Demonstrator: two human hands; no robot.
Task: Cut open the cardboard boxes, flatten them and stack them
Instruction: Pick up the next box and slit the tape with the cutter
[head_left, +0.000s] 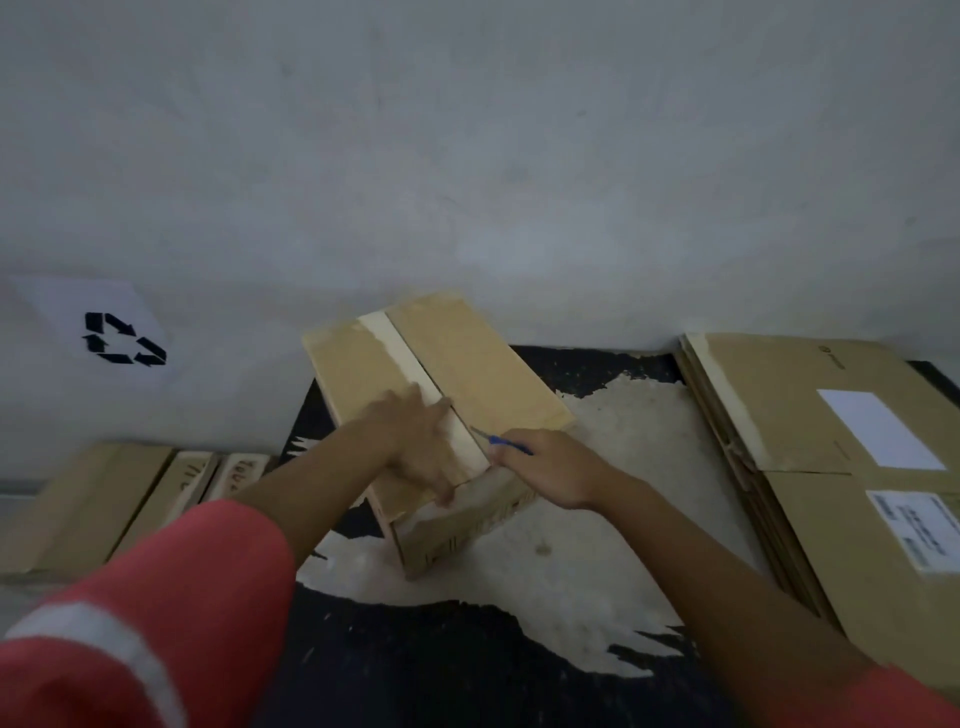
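Note:
A closed cardboard box (478, 364) stands on the worn black work surface (571, 545), with pale tape running along its top seam. My left hand (423, 449) lies flat on the box top near the front edge, fingers spread over the left flap and the tape. My right hand (553, 470) grips a blue-handled cutter (498, 441); its blade tip points at the tape close to the box's front end. The left hand looks blurred.
A pile of flattened boxes (810, 426) with white labels lies at the right. Several cardboard boxes (104, 499) stand side by side at the left by the wall. A sheet with a recycling symbol (111, 338) hangs on the grey wall.

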